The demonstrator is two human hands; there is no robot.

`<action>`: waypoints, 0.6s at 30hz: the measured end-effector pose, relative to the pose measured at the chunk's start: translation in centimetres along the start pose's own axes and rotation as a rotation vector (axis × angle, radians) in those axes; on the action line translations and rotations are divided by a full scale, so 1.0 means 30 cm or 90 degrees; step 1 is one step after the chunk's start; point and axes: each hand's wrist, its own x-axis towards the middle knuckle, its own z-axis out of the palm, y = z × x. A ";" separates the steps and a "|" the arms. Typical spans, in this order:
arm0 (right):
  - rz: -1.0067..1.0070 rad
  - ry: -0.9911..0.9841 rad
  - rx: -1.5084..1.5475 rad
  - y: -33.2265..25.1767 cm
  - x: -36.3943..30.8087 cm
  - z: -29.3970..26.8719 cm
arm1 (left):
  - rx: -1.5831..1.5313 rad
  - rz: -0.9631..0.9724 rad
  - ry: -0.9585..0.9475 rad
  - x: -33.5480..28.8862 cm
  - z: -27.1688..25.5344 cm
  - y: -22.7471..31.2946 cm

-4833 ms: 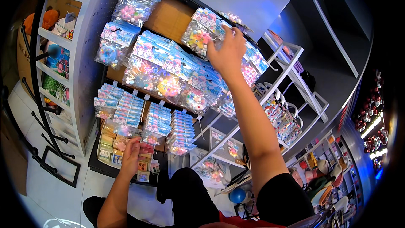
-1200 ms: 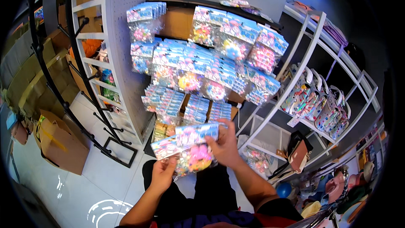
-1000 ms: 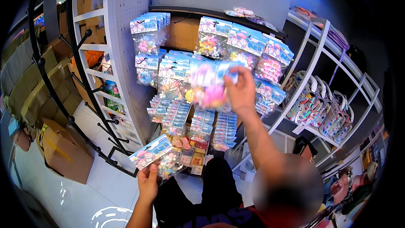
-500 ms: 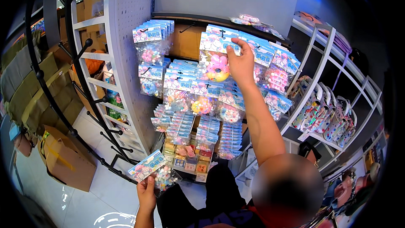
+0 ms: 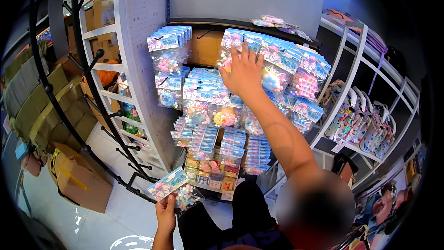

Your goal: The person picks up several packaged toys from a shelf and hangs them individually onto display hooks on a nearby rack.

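Head | bead packet [image 5: 179,190]: in left hand [image 5: 166,211] | hung packet [image 5: 232,38]: behind right hand [image 5: 243,71]

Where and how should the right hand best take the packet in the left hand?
Probably pinch the upper right end of the header card from the right: it is flat and uncovered, while the left hand holds the packet at lower left.
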 end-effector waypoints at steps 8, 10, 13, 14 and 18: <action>0.002 -0.144 0.036 -0.045 0.005 -0.093 | 0.016 0.032 -0.021 -0.007 -0.025 -0.060; -0.082 -0.316 0.505 -0.156 -0.271 -0.272 | -0.022 0.033 -0.041 -0.024 -0.026 -0.024; -0.061 -0.657 0.907 -0.249 -0.498 -0.442 | -0.070 0.047 -0.100 -0.032 0.051 0.024; -0.042 -0.664 0.986 -0.265 -0.557 -0.444 | -0.071 0.070 -0.132 -0.024 0.084 0.040; 0.164 -0.617 1.152 -0.279 -0.622 -0.436 | 0.012 0.141 -0.173 -0.004 0.141 0.081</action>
